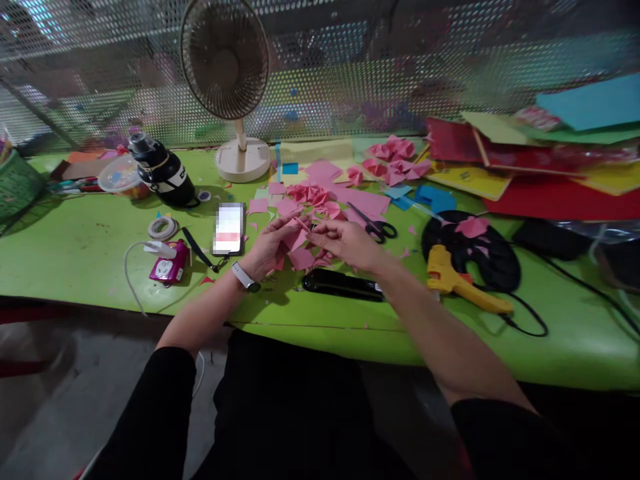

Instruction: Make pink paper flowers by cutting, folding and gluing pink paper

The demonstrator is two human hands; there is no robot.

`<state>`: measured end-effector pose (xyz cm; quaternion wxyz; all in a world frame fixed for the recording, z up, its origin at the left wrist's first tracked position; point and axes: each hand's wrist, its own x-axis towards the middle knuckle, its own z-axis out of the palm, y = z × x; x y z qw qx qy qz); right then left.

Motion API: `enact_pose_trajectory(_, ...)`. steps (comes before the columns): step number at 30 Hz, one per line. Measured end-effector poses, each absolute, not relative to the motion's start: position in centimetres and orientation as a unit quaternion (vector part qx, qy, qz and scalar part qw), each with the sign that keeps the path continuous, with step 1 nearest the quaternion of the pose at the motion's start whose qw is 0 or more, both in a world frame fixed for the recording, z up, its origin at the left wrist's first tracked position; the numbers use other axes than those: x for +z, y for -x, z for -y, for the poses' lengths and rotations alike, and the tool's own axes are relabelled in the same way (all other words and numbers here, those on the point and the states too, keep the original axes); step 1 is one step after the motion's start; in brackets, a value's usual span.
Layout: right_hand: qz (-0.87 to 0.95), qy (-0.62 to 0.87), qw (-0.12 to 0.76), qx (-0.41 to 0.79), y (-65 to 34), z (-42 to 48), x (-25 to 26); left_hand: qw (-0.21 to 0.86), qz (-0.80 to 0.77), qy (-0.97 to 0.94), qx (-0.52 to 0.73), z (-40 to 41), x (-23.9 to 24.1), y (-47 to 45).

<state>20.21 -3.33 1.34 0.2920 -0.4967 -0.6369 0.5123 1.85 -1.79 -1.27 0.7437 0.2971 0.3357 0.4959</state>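
Green worktop (75, 267) before a perforated screen (340, 113); places are taken from the phone (229, 223), which lies face up, screen lit.

Nearest the table edge: one long, glossy black object (343, 285), to the phone's right and nearer the person; one yellow glue gun (463, 283), farther right, lying on its side; one magenta power adapter (173, 270), to the phone's left, a white plug seated in it.

Level with the phone: left hand (270, 245), just to its right, a pale-banded watch (243, 275) at the wrist, thumb and fingers pinching a pink paper piece (301, 223). Right hand (347, 243), beyond the left one, fingers bent together at the near end of that piece; whether they grip it cannot be told. The piece sits between the two hands, right of the phone, above loose pink scraps. One black flat object (507, 263), far right; one roll of tape (163, 228), left.

Behind and right of the phone: dark-handled scissors (384, 231); folded pink paper flowers (395, 160); stacked coloured sheets (555, 150), far right.

Behind and left: one black bottle (163, 177), tilted in view; one green basket (19, 187).

Beyond the phone, near the screen: one upright fan (243, 160).
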Motion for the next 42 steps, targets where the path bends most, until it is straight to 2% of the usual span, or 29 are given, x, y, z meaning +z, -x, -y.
enact_pose_trajectory(6, 0.670, 0.503, 0.345, 0.423, -20.3, 3.0, 0.0, 0.725, -0.359, -0.325, 0.490, 1.8, -1.6, -1.7)
enact_pose_trajectory(9, 0.716, 0.508, 0.319, 0.358, -20.8, 3.1, 0.3, 0.681, -0.377, -0.397, 0.487, 1.7, -1.4, -1.2)
enact_pose_trajectory(15, 0.783, 0.527, 0.242, 0.224, -21.3, 2.8, 0.8, 0.528, -0.399, -0.580, 0.475, 1.9, -0.2, -0.3)
enact_pose_trajectory(19, 0.802, 0.520, 0.225, 0.190, -21.6, 2.7, 0.7, 0.463, -0.393, -0.658, 0.445, 1.9, 0.0, -0.3)
enact_pose_trajectory(29, 0.793, 0.512, 0.240, 0.228, -21.4, 2.9, 1.0, 0.525, -0.411, -0.582, 0.465, 1.9, -0.4, -0.8)
enact_pose_trajectory(42, 0.741, 0.514, 0.248, 0.355, -21.4, 2.8, 0.6, 0.354, -0.356, -0.755, 0.422, 2.6, 0.4, -0.5)
